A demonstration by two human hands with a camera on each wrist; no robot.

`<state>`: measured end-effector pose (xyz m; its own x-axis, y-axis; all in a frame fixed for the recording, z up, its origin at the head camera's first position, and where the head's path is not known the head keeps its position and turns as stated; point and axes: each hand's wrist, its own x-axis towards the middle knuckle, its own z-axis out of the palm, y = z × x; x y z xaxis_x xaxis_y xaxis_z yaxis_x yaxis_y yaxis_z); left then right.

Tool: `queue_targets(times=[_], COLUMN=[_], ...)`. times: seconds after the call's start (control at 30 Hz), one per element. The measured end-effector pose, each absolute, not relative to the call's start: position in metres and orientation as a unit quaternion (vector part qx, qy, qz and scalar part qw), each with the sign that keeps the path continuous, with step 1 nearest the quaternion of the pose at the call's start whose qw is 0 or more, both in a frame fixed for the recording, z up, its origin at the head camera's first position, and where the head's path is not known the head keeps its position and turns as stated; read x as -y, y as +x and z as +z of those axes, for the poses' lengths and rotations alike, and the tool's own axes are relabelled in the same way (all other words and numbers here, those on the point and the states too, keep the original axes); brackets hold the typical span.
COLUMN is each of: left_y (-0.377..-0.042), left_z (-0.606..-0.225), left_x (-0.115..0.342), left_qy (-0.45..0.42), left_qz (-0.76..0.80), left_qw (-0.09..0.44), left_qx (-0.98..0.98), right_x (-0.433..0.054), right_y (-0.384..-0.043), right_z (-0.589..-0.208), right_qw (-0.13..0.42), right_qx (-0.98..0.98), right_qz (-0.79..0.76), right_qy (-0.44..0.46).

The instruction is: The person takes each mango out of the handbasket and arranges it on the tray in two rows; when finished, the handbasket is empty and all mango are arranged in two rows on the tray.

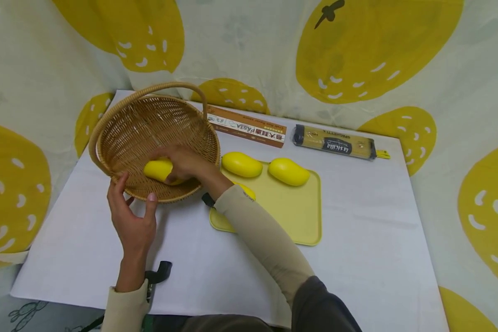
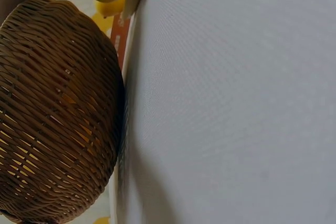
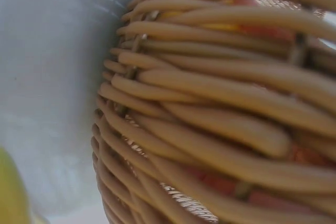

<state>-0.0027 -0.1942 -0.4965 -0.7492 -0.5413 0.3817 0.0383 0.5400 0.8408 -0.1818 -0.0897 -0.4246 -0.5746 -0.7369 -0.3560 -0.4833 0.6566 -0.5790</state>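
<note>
A wicker basket (image 1: 157, 124) with an arched handle stands at the left of the table, its mouth toward me. My right hand (image 1: 184, 161) reaches inside and grips a yellow mango (image 1: 157, 169) low in the basket. At the near rim, my left hand (image 1: 133, 221) touches the basket with thumb and fingers spread apart. The woven outer wall fills much of both wrist views and hides the right fingers there. On a yellow tray (image 1: 286, 216) lie two mangoes at the back, a left mango (image 1: 241, 164) and a right mango (image 1: 288, 171). My right forearm partly covers a third mango (image 1: 249, 191).
Along the back edge lie a pasta box (image 1: 246, 129) and a spaghetti packet (image 1: 334, 142). A patterned curtain (image 1: 240, 46) rises behind the white table (image 1: 369, 240). My right sleeve crosses over the tray's left part.
</note>
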Motion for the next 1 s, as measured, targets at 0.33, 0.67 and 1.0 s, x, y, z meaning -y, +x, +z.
queue_targets(times=[0.33, 0.67, 1.0], left_y=[-0.002, -0.002, -0.001], left_z=[-0.498, -0.497, -0.496], left_x=[0.195, 0.195, 0.195], left_qy=[0.160, 0.159, 0.159], left_qz=[-0.454, -0.452, -0.444], left_qw=[0.317, 0.318, 0.310], left_qx=[0.817, 0.818, 0.826], right_x=[0.081, 0.064, 0.043], right_y=[-0.178, -0.169, -0.161], right_z=[-0.417, -0.406, -0.399], right_qw=[0.289, 0.272, 0.251], right_qx=[-0.842, -0.818, -0.785], right_qz=[-0.239, -0.317, -0.413], right_qy=[-0.387, -0.396, -0.388])
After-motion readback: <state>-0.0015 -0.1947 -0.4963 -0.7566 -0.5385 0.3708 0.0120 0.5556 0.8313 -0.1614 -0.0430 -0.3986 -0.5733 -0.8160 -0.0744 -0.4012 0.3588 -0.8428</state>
